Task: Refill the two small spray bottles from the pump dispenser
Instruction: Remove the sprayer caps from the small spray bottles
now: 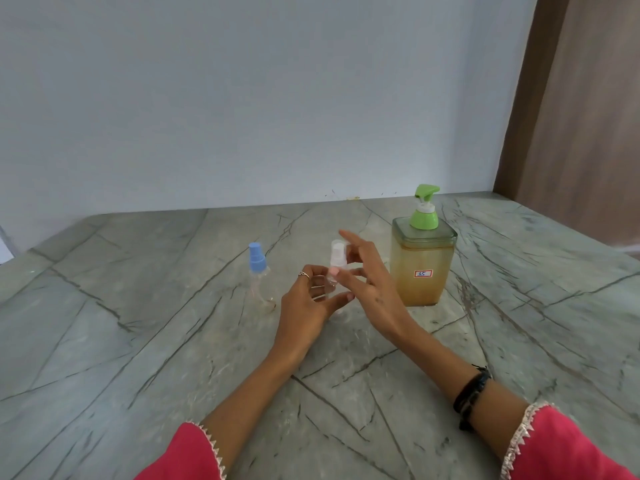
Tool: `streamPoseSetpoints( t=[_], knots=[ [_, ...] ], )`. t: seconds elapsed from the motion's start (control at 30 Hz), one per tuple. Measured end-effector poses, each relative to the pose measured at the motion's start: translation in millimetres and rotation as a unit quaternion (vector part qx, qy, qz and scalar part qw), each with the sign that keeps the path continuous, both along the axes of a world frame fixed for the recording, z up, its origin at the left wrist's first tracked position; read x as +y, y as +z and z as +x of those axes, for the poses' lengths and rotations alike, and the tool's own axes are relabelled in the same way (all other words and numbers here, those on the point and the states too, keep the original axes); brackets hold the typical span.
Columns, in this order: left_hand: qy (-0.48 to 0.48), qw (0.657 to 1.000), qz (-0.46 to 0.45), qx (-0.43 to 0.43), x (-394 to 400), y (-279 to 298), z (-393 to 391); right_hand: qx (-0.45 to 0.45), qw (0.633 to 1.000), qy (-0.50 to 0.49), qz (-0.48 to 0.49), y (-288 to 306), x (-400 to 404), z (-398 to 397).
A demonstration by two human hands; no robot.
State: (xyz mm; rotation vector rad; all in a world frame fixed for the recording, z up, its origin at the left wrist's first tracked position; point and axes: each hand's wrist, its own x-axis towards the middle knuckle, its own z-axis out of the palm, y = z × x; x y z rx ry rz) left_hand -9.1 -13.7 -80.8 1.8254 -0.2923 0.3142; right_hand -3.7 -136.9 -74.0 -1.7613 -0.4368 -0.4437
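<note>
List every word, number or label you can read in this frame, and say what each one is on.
"35": handwritten in blue on a small white sticker with a red border, stuck on the front of the pump dispenser holding amber liquid.

No other text is readable: the blue-capped spray bottle, the white-capped spray bottle and the marble table show no print.

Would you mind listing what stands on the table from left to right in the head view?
Blue-capped spray bottle → left hand → white-capped spray bottle → pump dispenser.
</note>
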Motion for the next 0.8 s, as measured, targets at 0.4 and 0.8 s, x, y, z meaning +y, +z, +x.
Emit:
streamPoseSetpoints(
  t=[0.4, 0.8],
  knots=[
    [-0.008, 0.999, -0.022, 0.021, -0.4, -0.5, 0.9, -0.004, 0.995, 0.039, 0.088, 3.9, -8.6, 0.7],
    [-0.008, 1.000, -0.019, 0.023, -1.6, 0.6, 1.6, -0.004, 0.996, 0.049, 0.079, 1.3, -10.3, 4.8]
  ],
)
